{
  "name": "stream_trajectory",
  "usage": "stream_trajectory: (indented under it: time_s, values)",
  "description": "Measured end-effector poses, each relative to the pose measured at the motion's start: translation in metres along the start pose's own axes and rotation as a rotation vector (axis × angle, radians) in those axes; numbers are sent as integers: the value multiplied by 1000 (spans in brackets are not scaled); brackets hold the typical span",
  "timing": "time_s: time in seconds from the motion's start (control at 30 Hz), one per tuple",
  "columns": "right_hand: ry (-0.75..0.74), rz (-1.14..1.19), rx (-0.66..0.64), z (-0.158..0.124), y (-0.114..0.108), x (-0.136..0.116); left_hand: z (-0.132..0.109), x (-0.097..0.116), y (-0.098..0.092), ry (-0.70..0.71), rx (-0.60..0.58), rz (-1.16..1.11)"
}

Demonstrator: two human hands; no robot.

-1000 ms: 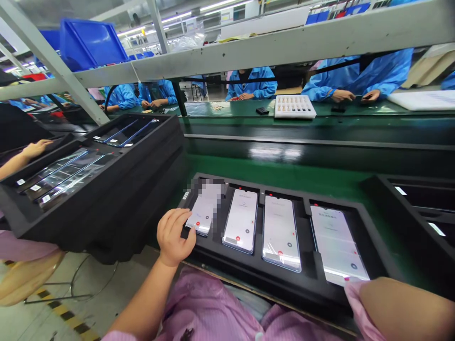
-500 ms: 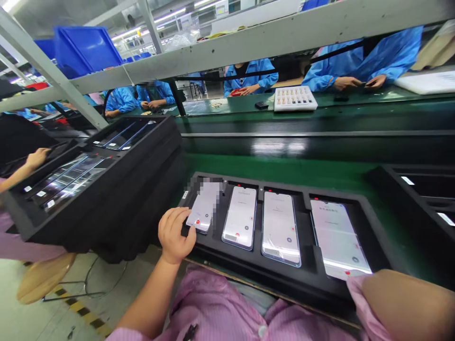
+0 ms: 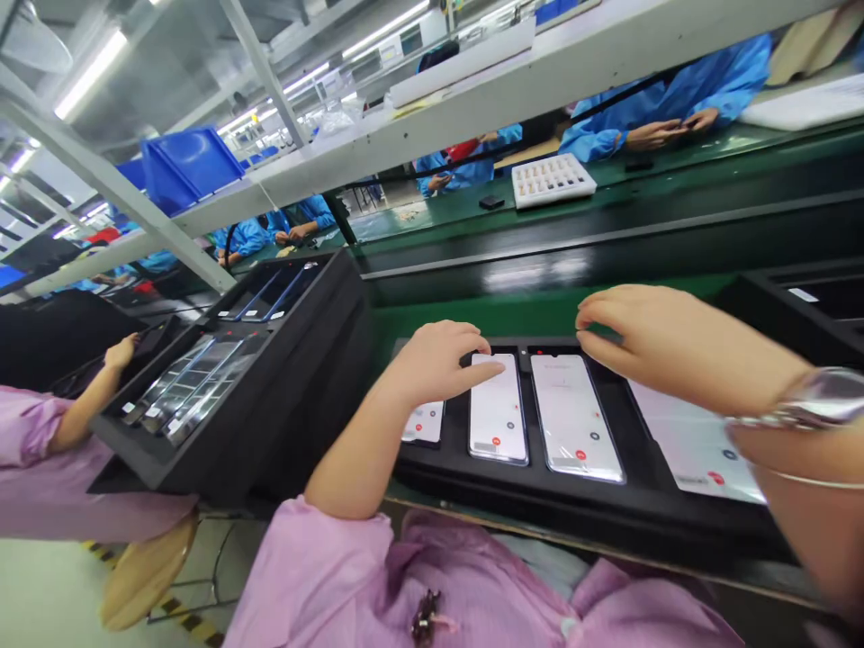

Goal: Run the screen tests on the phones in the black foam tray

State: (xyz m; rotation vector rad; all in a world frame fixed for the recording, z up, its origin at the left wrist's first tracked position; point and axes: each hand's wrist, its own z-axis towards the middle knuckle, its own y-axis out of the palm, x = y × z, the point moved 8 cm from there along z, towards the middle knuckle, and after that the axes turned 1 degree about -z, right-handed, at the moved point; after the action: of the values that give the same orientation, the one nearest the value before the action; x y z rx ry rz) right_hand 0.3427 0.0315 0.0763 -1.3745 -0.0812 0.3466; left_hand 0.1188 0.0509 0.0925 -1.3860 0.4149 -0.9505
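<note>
A black foam tray (image 3: 432, 463) in front of me holds a row of smartphones with lit white screens. My left hand (image 3: 442, 360) is over the top end of the second phone (image 3: 498, 414), its thumb apart from the fingers and reaching across the screen. Its palm hides much of the leftmost phone (image 3: 425, 423). The third phone (image 3: 573, 418) lies fully in sight between my hands. Above the top of the rightmost phone (image 3: 695, 441) is my right hand (image 3: 621, 328), fingers bent and thumb apart, nothing seen in its grasp.
Stacked black trays (image 3: 317, 360) with more phones stand at left, beside a seated person's arm (image 3: 87, 396). Another black tray (image 3: 810, 306) is at right. Across the green bench, people in blue work near a white tray (image 3: 553, 180). A grey beam (image 3: 405, 135) crosses above.
My left hand has gone from the leftmost phone's lower edge to the second phone's top. My right hand has come into view over the tray's right part. The view has shifted.
</note>
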Motion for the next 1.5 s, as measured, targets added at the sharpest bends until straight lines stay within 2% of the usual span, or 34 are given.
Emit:
stream_trajectory:
  time_s: [0.07, 0.17, 0.23, 0.3, 0.37, 0.43, 0.6, 0.8, 1.0, 1.3, 1.5]
  values:
    - [66, 21, -22, 8, 18, 12, 20, -15, 14, -79, 79, 13]
    - [143, 36, -57, 12, 36, 32, 28, -28, 36, -98, 119, 1]
    - [161, 49, -88, 11, 42, 39, 25, -32, 44, -104, 76, 4]
    - [163, 73, -141, 10, 51, 42, 20, -36, 52, -136, -25, 12]
    - [158, 94, -215, 7, 67, 44, 17, -39, 56, -162, -117, 23]
    - [142, 101, -270, 4, 85, 46, 15, -40, 57, -181, -155, 40]
    - [115, 62, -269, -3, 111, 58, 13, -49, 63, -258, -254, 72]
    - [118, 17, -279, 3, 108, 57, 13, -54, 73, -304, -313, 32]
    - [105, 31, -287, 9, 93, 44, 17, -54, 76, -324, -279, 35]
    - [76, -40, -185, 4, 108, 50, 20, -48, 74, -315, -249, 99]
    - [97, -55, -244, 0, 99, 40, 17, -50, 78, -308, -287, 45]
